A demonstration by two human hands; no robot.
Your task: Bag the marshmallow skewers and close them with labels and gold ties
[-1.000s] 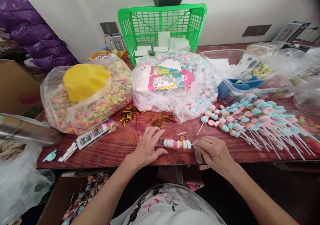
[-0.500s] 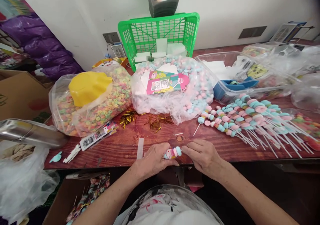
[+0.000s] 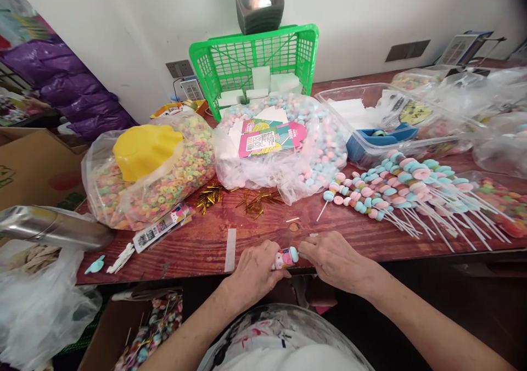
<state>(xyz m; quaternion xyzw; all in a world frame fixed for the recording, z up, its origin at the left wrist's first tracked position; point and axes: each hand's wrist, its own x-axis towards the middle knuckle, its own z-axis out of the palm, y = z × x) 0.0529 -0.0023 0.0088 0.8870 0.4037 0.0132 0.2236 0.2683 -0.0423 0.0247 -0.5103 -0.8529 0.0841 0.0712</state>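
Observation:
My left hand (image 3: 254, 268) is closed around a candy skewer (image 3: 285, 258) in a printed wrapper at the table's front edge. Its pink and blue end sticks out past my thumb and fingers towards the right. My right hand (image 3: 340, 262) is beside that end, fingers bent and pressed together. Whatever is between its fingertips is hidden or too small to name. A strip of clear tape (image 3: 230, 249) lies just left of my left hand. To the right is a pile of candy skewers (image 3: 405, 187) on white sticks.
Behind my hands lie a bag of candy rings (image 3: 191, 162) under a yellow bowl (image 3: 148, 149) and a bag of pink and blue candies (image 3: 325, 140). Gold twist ties (image 3: 255, 201) lie in front. A green basket (image 3: 308, 58) and clear tub (image 3: 333, 94) stand behind; a steel flask (image 3: 53, 225) is left.
The wrapped skewer has turned slightly in my left hand, showing more of its print. Both hands stay close together at the table edge. The whole view has shifted a little.

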